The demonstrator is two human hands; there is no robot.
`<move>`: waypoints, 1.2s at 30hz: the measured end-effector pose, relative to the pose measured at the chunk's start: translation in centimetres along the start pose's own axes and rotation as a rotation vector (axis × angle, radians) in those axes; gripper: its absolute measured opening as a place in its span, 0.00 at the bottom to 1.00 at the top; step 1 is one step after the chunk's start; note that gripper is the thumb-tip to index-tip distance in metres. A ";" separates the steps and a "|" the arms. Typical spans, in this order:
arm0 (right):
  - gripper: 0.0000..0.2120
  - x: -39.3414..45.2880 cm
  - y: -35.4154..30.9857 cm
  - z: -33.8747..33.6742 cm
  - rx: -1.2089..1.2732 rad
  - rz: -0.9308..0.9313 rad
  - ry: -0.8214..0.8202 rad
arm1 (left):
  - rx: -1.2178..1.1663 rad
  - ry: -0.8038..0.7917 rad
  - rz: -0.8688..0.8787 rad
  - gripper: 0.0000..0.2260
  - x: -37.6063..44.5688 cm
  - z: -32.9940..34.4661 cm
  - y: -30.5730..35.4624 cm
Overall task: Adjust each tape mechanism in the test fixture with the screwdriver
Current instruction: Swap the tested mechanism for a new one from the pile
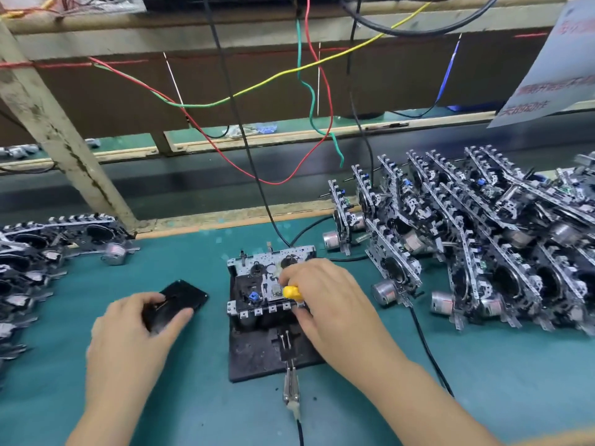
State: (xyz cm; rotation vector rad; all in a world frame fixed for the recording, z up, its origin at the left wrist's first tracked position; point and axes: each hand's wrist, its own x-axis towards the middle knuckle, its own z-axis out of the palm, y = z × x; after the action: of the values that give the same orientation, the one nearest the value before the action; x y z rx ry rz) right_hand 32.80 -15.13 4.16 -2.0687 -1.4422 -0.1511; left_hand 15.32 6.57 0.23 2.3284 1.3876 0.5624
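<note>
Hands: two. Right hand [325,294] curled round yellow screwdriver [292,292], its tip hidden down in the one tape mechanism [269,278] seated in black test fixture [260,346], centre of green worktop [199,400]. Left hand [138,326] grips one flat black piece [180,300], thumb on top, just left of fixture. One metal toggle lever [290,386] sticks off the fixture's near edge. Mechanisms at right [483,239] stand packed on edge in rows, too many and overlapped to count. Another heap at left [42,252] lies flat. Coloured wires [309,91] hang above.
</note>
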 end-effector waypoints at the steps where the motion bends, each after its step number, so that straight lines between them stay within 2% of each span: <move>1: 0.15 0.4 0.0 -0.5 -0.031 -0.016 -0.032 | 0.086 -0.027 -0.019 0.17 -0.3 -0.1 -0.1; 4: 0.11 1.5 -0.1 -2.1 -0.032 -0.024 -0.083 | 0.067 -0.027 0.063 0.13 -1.3 -1.0 0.9; 5: 0.10 2.0 -0.3 -2.7 0.018 0.004 -0.079 | -0.013 -0.034 0.122 0.12 -1.6 -1.7 1.8; 7: 0.15 3.0 -0.7 -4.0 0.162 0.067 -0.070 | -0.344 -0.108 0.161 0.11 -2.7 -3.1 4.8; 9: 0.22 3.6 -1.1 -5.7 0.330 0.133 -0.035 | -0.723 -0.240 0.162 0.18 -4.1 -4.2 8.5; 11: 0.24 3.7 -1.4 -7.7 0.480 0.217 0.049 | -0.930 -0.268 0.168 0.28 -5.1 -4.8 12.0; 15: 0.23 2.0 -0.4 -12.6 0.629 0.398 0.198 | -1.239 -0.348 0.176 0.32 -6.7 -4.5 18.8; 20: 0.21 0.0 3.3 -18.9 0.485 0.476 0.388 | -1.335 -0.612 0.125 0.42 -7.6 -3.1 28.0; 22: 0.18 -0.3 5.1 -21.5 0.360 0.455 0.470 | -1.373 -0.777 0.222 0.42 -7.8 -3.4 32.1; 23: 0.17 -0.4 6.2 -22.7 0.288 0.442 0.515 | -1.368 -0.851 0.297 0.39 -7.8 -3.4 34.2; 25: 0.16 -0.4 8.5 -25.2 0.143 0.426 0.595 | -1.315 -0.951 0.441 0.27 -8.0 -3.0 38.4; 27: 0.16 -0.4 11.3 -27.2 0.004 0.440 0.638 | -1.260 -1.025 0.485 0.20 -8.1 -1.5 42.6; 30: 0.14 -0.9 16.6 -29.6 -0.117 0.561 0.619 | -1.278 -1.165 0.340 0.26 -8.2 2.1 48.4; 33: 0.23 -2.5 21.6 -30.8 -0.182 0.721 0.568 | -1.318 -1.329 0.119 0.34 -9.1 5.9 52.8; 36: 0.23 -5.0 25.4 -30.9 -0.225 0.842 0.551 | -1.306 -1.406 -0.046 0.39 -10.6 9.2 55.5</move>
State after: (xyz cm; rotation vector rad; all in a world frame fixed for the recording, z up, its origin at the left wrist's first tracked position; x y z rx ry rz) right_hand 60.63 -41.43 16.67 -2.3765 -0.1902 -0.4983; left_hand 56.46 -28.55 18.78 1.0073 0.1597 -0.2311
